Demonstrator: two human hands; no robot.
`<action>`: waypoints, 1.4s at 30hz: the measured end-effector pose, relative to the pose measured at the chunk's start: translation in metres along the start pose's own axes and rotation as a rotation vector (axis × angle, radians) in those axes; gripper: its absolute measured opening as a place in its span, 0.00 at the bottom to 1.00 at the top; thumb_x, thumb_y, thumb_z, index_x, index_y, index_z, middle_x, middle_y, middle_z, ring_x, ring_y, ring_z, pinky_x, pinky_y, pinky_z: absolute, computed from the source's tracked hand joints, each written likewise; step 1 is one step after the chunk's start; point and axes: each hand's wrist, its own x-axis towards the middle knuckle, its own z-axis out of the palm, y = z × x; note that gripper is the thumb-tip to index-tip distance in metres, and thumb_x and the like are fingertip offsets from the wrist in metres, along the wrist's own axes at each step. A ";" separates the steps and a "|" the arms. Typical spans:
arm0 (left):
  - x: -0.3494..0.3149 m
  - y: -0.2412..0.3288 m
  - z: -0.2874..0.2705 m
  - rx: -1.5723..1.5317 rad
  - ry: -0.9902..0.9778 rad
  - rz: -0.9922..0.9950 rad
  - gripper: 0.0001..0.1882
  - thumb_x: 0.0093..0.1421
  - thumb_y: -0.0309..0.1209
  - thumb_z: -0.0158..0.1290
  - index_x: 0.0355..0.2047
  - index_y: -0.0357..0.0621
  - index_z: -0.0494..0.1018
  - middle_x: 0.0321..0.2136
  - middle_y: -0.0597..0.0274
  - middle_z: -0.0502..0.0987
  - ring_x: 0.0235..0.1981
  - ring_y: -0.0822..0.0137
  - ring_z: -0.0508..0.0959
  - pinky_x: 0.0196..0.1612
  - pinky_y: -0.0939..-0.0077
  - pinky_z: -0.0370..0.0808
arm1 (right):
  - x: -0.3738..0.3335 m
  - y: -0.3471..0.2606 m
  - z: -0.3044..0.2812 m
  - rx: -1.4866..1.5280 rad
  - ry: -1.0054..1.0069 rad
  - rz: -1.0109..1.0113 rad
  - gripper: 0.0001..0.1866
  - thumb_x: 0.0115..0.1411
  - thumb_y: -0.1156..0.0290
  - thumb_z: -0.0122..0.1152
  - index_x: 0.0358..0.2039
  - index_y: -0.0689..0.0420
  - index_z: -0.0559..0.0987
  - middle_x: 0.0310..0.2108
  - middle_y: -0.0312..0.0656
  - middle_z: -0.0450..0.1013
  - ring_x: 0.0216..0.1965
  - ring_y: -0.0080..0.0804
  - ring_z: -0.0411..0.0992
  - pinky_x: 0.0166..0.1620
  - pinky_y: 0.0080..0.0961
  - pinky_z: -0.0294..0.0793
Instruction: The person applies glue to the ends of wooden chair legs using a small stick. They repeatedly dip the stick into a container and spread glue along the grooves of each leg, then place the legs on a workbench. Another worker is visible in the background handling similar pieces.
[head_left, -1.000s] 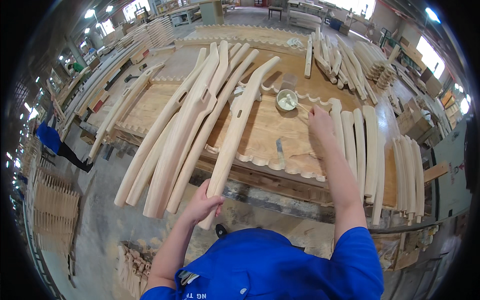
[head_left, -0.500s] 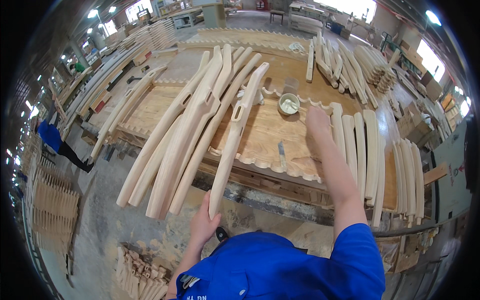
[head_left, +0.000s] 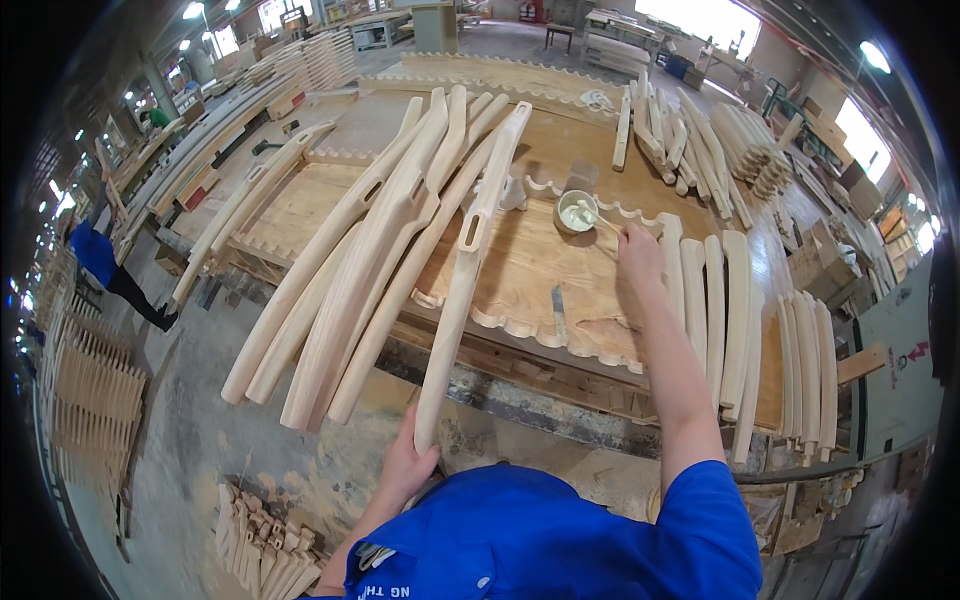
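Observation:
My left hand (head_left: 408, 462) grips the near end of a long curved wooden chair leg (head_left: 466, 263) with a slot cut through it; the piece lies slanting across the wooden workbench (head_left: 530, 262) and overhangs its front edge. My right hand (head_left: 638, 258) reaches out over the bench and holds a thin stick whose tip rests in a small round bowl of pale glue (head_left: 577, 211). Several similar curved pieces (head_left: 365, 255) lie fanned out left of the held one.
A row of lighter curved slats (head_left: 722, 318) lies right of my right arm, with more stacked (head_left: 710, 140) at the bench's far right. A chisel-like tool (head_left: 558, 314) lies on the bench. Small wooden parts (head_left: 262, 537) are piled on the floor. A person in blue (head_left: 98, 258) stands far left.
My left hand has drawn the slotted piece toward me, so its near end hangs further past the bench edge. My right hand stays near the bowl.

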 end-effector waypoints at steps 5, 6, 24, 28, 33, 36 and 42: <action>-0.009 0.001 0.006 0.078 0.111 0.139 0.39 0.49 0.28 0.51 0.63 0.50 0.53 0.40 0.43 0.75 0.41 0.49 0.78 0.45 0.65 0.73 | 0.002 -0.009 -0.005 -0.006 -0.061 0.039 0.09 0.59 0.64 0.51 0.33 0.55 0.76 0.34 0.44 0.75 0.39 0.44 0.74 0.41 0.41 0.72; -0.008 -0.001 0.006 0.032 0.078 0.111 0.39 0.49 0.28 0.51 0.63 0.50 0.53 0.40 0.43 0.75 0.41 0.49 0.78 0.45 0.65 0.73 | 0.002 -0.007 -0.005 -0.016 -0.049 0.030 0.09 0.58 0.65 0.52 0.33 0.55 0.75 0.34 0.43 0.75 0.39 0.44 0.74 0.41 0.41 0.71; 0.012 -0.014 0.011 -0.102 -0.252 -0.130 0.34 0.52 0.37 0.56 0.57 0.38 0.57 0.33 0.49 0.76 0.32 0.62 0.79 0.34 0.70 0.75 | 0.009 0.011 0.003 0.408 -0.156 0.133 0.10 0.60 0.64 0.51 0.30 0.57 0.76 0.24 0.38 0.73 0.21 0.32 0.70 0.25 0.30 0.68; 0.012 -0.011 0.022 -0.125 -0.240 -0.188 0.30 0.52 0.33 0.57 0.53 0.37 0.60 0.30 0.53 0.74 0.27 0.66 0.77 0.28 0.73 0.74 | 0.009 0.005 0.002 1.068 -0.588 0.549 0.10 0.61 0.67 0.51 0.31 0.60 0.75 0.19 0.35 0.69 0.14 0.21 0.63 0.16 0.21 0.59; 0.012 -0.026 0.035 0.085 -0.079 -0.004 0.33 0.52 0.38 0.56 0.54 0.39 0.58 0.33 0.44 0.77 0.32 0.53 0.80 0.35 0.64 0.75 | 0.006 -0.001 0.009 1.076 -0.494 0.556 0.07 0.57 0.68 0.57 0.31 0.59 0.76 0.20 0.35 0.69 0.16 0.21 0.64 0.17 0.21 0.61; 0.017 -0.031 0.040 0.110 -0.075 0.056 0.32 0.52 0.39 0.56 0.54 0.40 0.58 0.34 0.42 0.76 0.32 0.51 0.80 0.36 0.63 0.75 | 0.002 0.010 0.018 0.806 -0.244 0.341 0.08 0.54 0.68 0.61 0.31 0.60 0.76 0.22 0.37 0.71 0.18 0.22 0.66 0.21 0.23 0.66; 0.021 -0.031 0.039 -0.008 -0.150 -0.011 0.31 0.52 0.37 0.56 0.53 0.42 0.59 0.29 0.49 0.75 0.25 0.60 0.78 0.29 0.68 0.74 | 0.003 0.022 0.024 0.666 -0.130 0.191 0.10 0.55 0.66 0.58 0.32 0.60 0.79 0.22 0.37 0.73 0.20 0.22 0.67 0.26 0.24 0.67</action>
